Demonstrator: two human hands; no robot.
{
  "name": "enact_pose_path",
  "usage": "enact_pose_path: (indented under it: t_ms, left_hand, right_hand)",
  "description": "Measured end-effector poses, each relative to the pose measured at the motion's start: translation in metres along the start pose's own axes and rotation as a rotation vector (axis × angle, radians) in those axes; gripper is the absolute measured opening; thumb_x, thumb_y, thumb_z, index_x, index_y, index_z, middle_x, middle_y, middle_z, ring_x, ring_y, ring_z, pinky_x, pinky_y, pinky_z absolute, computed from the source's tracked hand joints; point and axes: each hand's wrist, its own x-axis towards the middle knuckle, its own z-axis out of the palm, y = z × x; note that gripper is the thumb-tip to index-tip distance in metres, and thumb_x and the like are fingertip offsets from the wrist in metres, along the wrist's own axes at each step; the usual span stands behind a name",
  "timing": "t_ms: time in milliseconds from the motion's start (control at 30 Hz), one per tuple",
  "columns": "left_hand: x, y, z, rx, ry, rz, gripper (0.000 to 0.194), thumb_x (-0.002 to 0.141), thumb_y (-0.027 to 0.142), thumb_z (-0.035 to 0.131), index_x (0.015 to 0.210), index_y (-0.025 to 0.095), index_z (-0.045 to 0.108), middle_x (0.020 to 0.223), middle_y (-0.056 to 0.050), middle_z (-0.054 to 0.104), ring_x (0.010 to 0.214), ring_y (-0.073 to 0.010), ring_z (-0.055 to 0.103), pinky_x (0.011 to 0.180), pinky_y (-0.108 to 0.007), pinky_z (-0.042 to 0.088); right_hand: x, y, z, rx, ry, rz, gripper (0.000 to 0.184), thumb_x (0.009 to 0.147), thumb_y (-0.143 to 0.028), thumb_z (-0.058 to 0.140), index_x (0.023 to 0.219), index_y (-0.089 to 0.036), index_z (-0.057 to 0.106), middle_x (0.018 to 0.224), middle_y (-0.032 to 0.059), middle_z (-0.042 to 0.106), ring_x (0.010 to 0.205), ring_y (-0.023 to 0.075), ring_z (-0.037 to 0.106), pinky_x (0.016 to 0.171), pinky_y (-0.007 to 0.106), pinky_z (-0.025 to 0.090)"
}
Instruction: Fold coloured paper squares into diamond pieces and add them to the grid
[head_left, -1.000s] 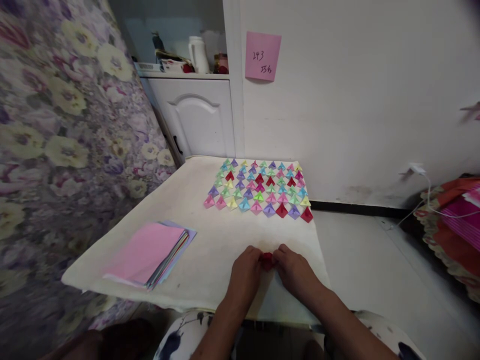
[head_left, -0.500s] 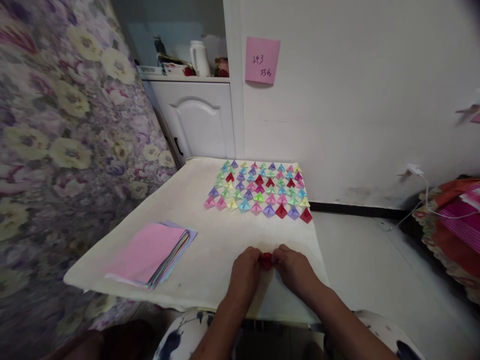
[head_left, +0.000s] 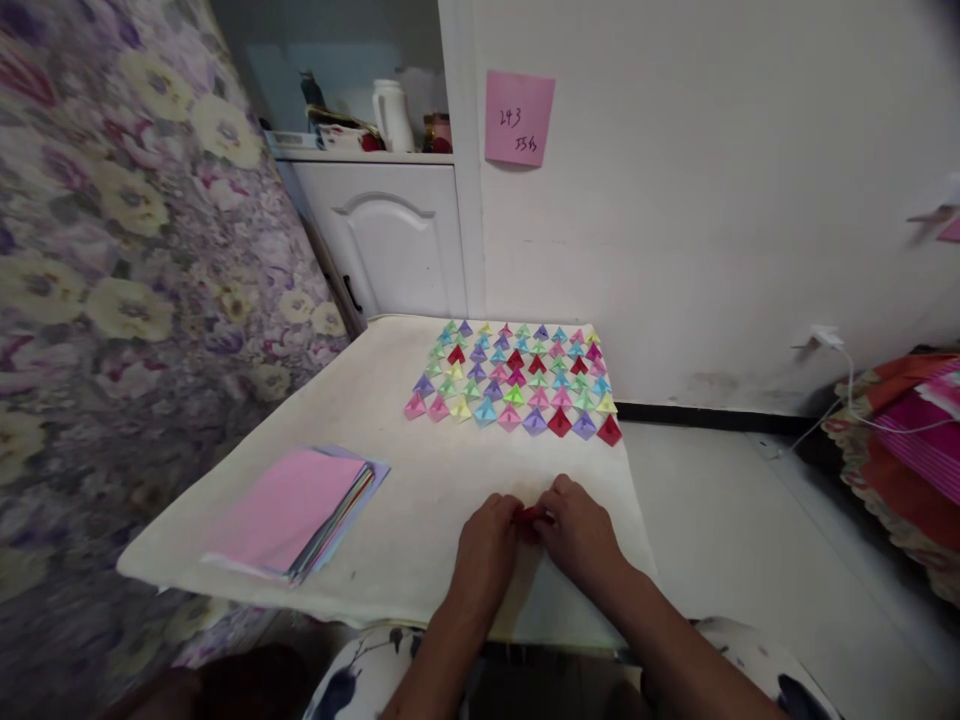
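A small piece of folded red paper (head_left: 529,515) is pinched between my two hands near the table's front edge. My left hand (head_left: 487,545) grips its left side, fingertips pressed together. On the other side, my right hand (head_left: 577,530) holds it between thumb and fingers, which hide part of the fold. Beyond my hands, rows of small folded paper pieces (head_left: 511,416) in pink, purple, green, blue, yellow and red lie on the far right part of the table. To the left rests a stack of coloured paper sheets (head_left: 292,510), a pink one on top.
A cream cloth covers the table (head_left: 405,480). Floral curtain (head_left: 165,330) hangs along the left. Behind stands a white cabinet (head_left: 397,240) with a white jug (head_left: 393,115) on its shelf. A pink note (head_left: 519,118) is stuck to the wall.
The red paper now looks narrower and more tilted between my fingers. My right hand has shifted slightly up and left. The whole view has moved a little.
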Motion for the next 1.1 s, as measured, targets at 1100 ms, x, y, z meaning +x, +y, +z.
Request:
enact_pose_path:
  t_ms: [1100]
  left_hand:
    - [-0.001, -0.015, 0.007, 0.055, 0.048, -0.087, 0.016, 0.075, 0.012, 0.051, 0.081, 0.020, 0.063, 0.081, -0.002, 0.061, 0.077, -0.0144, 0.054, 0.066, -0.023, 0.034]
  right_hand:
    - [0.003, 0.000, 0.006, -0.068, -0.046, 0.001, 0.007, 0.075, -0.019, 0.056, 0.078, -0.022, 0.061, 0.089, 0.0015, 0.051, 0.082, 0.0150, 0.050, 0.055, 0.024, 0.025]
